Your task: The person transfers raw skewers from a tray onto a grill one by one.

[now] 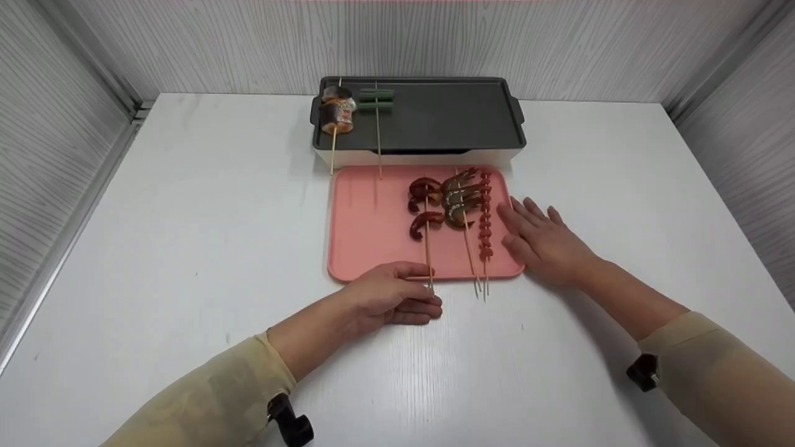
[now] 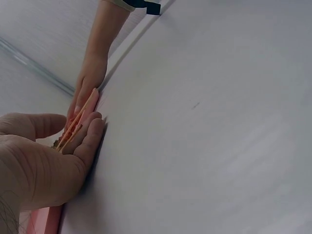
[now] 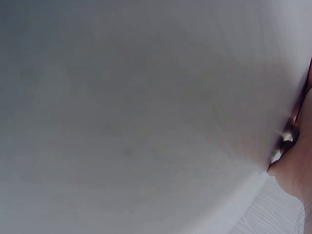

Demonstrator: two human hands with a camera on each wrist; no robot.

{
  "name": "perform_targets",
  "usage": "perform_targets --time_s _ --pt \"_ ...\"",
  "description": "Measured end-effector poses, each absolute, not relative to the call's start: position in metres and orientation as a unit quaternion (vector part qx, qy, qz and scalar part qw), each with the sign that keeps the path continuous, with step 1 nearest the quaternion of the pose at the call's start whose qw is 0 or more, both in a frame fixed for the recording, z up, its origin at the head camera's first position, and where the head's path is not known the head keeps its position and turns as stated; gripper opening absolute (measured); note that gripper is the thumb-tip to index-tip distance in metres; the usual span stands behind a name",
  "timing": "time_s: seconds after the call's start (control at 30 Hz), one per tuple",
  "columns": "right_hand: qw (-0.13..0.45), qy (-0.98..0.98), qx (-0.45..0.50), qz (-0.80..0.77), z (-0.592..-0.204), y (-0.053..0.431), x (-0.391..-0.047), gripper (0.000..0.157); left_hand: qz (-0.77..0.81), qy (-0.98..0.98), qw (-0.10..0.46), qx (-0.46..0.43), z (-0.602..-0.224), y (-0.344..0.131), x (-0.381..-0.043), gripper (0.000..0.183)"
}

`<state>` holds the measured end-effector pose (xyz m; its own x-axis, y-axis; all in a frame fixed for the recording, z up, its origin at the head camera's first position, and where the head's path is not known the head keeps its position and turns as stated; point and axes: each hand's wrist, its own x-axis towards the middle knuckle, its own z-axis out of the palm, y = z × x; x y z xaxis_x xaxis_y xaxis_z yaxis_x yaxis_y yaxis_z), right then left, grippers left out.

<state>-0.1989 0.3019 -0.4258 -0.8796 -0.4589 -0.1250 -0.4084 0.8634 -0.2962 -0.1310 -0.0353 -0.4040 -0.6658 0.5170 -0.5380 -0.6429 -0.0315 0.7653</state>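
On the pink tray (image 1: pixel 379 242) lie a skewer of dark red curled pieces (image 1: pixel 426 218), a shrimp skewer (image 1: pixel 458 202) and a skewer of small red pieces (image 1: pixel 486 217). My left hand (image 1: pixel 388 298) is at the tray's front edge, around the lower end of the curled-piece skewer. In the left wrist view, thumb and fingers of the left hand (image 2: pixel 53 161) stand apart, with thin sticks (image 2: pixel 73 129) between them. My right hand (image 1: pixel 549 248) touches the tray's right edge, fingers extended. Only part of the right hand (image 3: pixel 295 165) shows in the right wrist view.
Behind the tray stands a grill (image 1: pixel 447 118) with a dark flat plate. At its left lie a skewer of thick chunks (image 1: pixel 337 115) and a skewer of green pieces (image 1: pixel 376 99), their sticks overhanging the front. White table (image 1: pixel 217 217) surrounds everything, with walls behind and at the sides.
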Motion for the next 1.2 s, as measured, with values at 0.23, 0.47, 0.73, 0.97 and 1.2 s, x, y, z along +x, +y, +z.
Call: perform_targets --time_s 0.23,0.47,0.73,0.97,1.2 --pt "0.094 0.96 -0.227 -0.134 -0.425 0.302 -0.198 0.068 0.723 0.56 0.4 -0.062 -0.401 -0.033 -0.13 0.054" --pt "0.091 0.96 -0.228 -0.135 -0.424 0.301 -0.197 0.067 0.729 0.564 0.384 -0.056 -0.396 -0.033 -0.129 0.049" --pt "0.094 0.96 -0.228 -0.132 -0.423 0.301 -0.197 0.068 0.729 0.575 0.37 -0.042 -0.393 -0.034 -0.13 0.045" --pt "0.098 0.961 -0.225 -0.13 -0.422 0.299 -0.197 0.068 0.726 0.578 0.371 -0.035 -0.388 -0.037 -0.129 0.047" --pt "0.097 0.961 -0.224 -0.129 -0.424 0.301 -0.198 0.068 0.724 0.58 0.373 -0.03 -0.383 -0.04 -0.128 0.049"
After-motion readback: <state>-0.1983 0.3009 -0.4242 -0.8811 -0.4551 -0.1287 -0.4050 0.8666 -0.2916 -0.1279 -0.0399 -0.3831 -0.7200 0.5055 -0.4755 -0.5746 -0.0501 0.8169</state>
